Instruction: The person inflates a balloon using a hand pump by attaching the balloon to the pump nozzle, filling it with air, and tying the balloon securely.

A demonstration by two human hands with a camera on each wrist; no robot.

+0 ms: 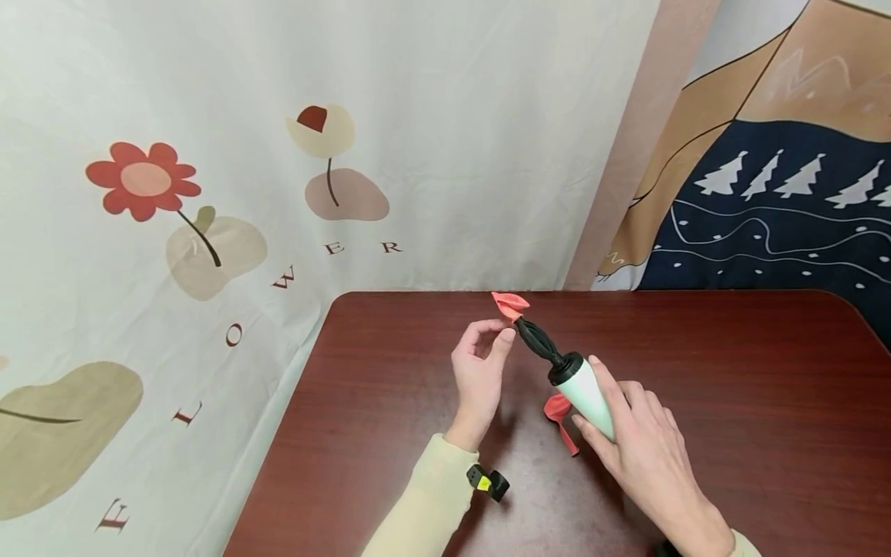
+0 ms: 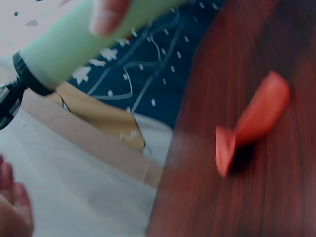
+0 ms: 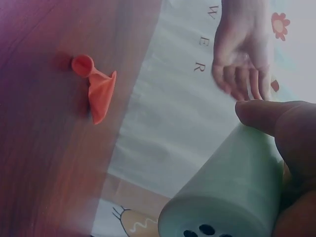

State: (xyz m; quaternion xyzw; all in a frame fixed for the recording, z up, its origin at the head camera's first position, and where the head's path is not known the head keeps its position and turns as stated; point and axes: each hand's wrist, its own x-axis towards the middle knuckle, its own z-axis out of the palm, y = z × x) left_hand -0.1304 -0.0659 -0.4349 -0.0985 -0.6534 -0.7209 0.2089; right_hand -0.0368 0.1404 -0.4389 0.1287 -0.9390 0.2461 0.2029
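Note:
A green-and-black hand balloon pump [image 1: 588, 394] slants up from my right hand [image 1: 650, 445], which grips its pale green barrel. An orange-red balloon [image 1: 511, 303] sits at the tip of its black nozzle [image 1: 536, 339]. My left hand [image 1: 480, 375] has thumb and index finger curled together at the balloon's neck, seeming to pinch it; the contact is partly hidden. Several curved fingers of that hand [image 3: 239, 59] show in the right wrist view. A second orange-red balloon [image 2: 261, 108] lies limp on the table below the pump.
The dark red-brown table [image 1: 390, 402] backs onto a pale printed curtain [image 1: 473, 155] with flowers and letters. A navy cloth with white trees [image 1: 780, 209] hangs at the right. A small black-and-yellow device [image 1: 487, 482] is by my left sleeve.

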